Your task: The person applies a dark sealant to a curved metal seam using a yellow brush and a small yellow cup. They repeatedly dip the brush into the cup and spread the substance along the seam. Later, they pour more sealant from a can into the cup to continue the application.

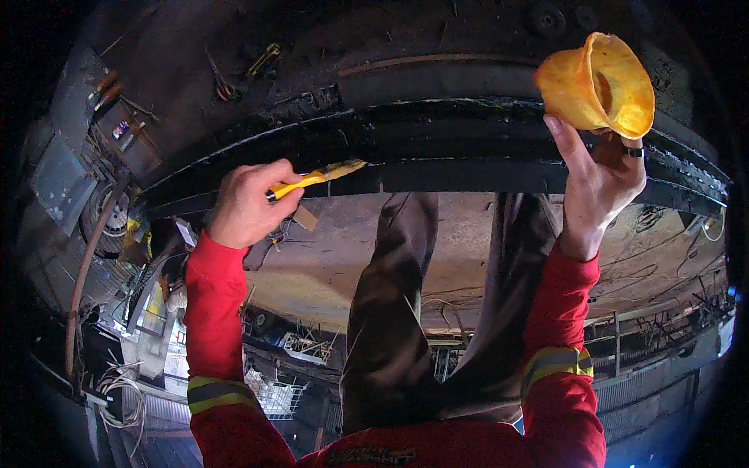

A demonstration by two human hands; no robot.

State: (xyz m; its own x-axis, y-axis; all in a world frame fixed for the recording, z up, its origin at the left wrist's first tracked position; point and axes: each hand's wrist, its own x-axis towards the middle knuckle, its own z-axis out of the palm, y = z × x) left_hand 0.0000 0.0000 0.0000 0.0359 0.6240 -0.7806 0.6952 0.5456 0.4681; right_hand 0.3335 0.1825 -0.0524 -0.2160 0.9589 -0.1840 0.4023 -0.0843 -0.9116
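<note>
The work in hand looks like brushwork along the long dark beam (460,148) that crosses the view. The left hand (253,199) has its grip curled closely round the yellow handle of a paintbrush (324,175), with the bristles pointing right and lying over the beam; whether they touch it, I cannot tell. The right hand (597,175) holds up a yellow cup (566,90) from below, thumb on one side, its grip spread as wide as the cup; the mouth is bent out of round and tilted. A stroke would, I judge, call for a level brush and a steady cup, well apart as they are. The raised cup hides part of the beam's right side. Beyond the beam lie red-handled pliers (225,90) and a yellow tool (264,59); a curved pipe (87,265) stands at far left, near a coiled cable (125,398). The person's trouser legs (390,327) show on the beam's near side.
</note>
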